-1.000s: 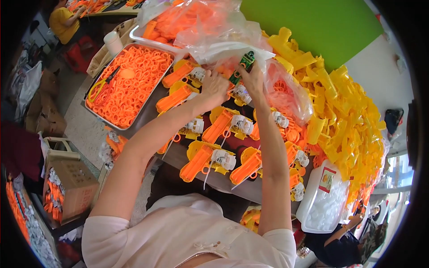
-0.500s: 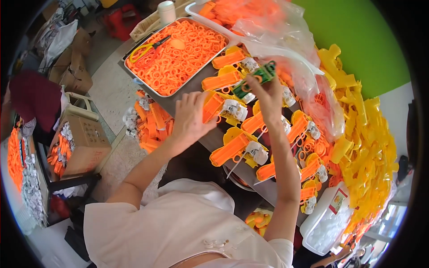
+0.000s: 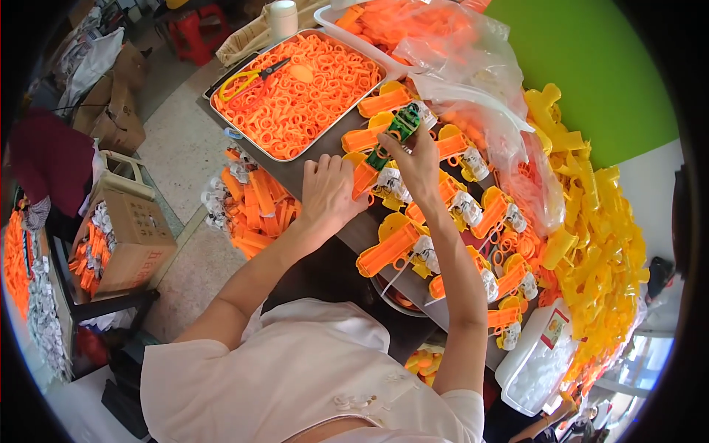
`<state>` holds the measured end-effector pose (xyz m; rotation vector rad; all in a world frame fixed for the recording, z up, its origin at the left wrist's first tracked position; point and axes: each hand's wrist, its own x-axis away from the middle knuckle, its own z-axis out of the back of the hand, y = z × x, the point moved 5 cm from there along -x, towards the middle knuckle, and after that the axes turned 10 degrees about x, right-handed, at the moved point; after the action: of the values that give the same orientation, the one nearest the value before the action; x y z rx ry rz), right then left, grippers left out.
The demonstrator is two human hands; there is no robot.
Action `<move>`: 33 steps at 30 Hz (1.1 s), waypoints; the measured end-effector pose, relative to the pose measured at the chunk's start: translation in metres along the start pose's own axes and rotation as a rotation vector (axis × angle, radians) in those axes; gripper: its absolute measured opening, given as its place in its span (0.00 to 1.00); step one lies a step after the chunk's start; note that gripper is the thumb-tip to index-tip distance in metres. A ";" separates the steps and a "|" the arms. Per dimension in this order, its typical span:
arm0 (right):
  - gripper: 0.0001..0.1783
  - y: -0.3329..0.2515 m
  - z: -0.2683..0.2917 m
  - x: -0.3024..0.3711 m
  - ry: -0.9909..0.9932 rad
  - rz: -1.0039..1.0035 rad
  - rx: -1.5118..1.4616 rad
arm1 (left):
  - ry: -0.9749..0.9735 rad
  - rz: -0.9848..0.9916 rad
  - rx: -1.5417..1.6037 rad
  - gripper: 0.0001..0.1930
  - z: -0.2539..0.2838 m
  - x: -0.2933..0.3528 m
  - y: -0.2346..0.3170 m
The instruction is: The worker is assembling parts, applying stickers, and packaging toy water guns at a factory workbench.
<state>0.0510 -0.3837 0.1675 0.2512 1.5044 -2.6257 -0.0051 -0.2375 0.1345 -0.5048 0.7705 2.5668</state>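
Note:
My right hand (image 3: 416,164) pinches a long, narrow green patterned piece (image 3: 404,123) with an orange ring against it. The piece's lower end meets an orange plastic housing (image 3: 364,177), part of a yellow, orange and white assembly on the table. My left hand (image 3: 329,193) is closed on that housing's left side, its thumb near the lower end. Whether the green piece sits inside the housing or just over it, I cannot tell. Similar assemblies stand around my hands, such as an orange and yellow one (image 3: 389,249) with a thin white stick beside it.
A metal tray (image 3: 289,153) of orange rings, with yellow-handled scissors (image 3: 247,81) on top, lies at the back left. Clear plastic bags (image 3: 473,66) of orange parts and a heap of yellow pieces (image 3: 602,244) line the right. A white tub (image 3: 526,380) stands nearer.
My right hand has brought the green piece left and down to the orange housing, turning it steeper. My left hand has shifted slightly right and stays on the housing.

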 end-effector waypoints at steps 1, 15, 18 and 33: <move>0.17 0.002 0.000 0.000 0.000 -0.002 0.003 | 0.000 -0.001 0.003 0.21 0.001 -0.001 0.001; 0.16 0.015 -0.008 -0.006 -0.049 0.025 -0.126 | -0.007 -0.024 -0.019 0.16 0.001 -0.005 0.004; 0.15 0.024 -0.007 -0.006 -0.053 0.027 -0.194 | -0.018 -0.013 -0.014 0.17 0.002 -0.002 0.004; 0.18 0.042 0.038 -0.055 0.334 0.029 0.004 | -0.221 -0.089 0.007 0.23 -0.047 -0.090 -0.025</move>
<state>0.1084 -0.4369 0.1613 0.7383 1.5695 -2.6632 0.0941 -0.2711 0.1274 -0.2411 0.6636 2.4829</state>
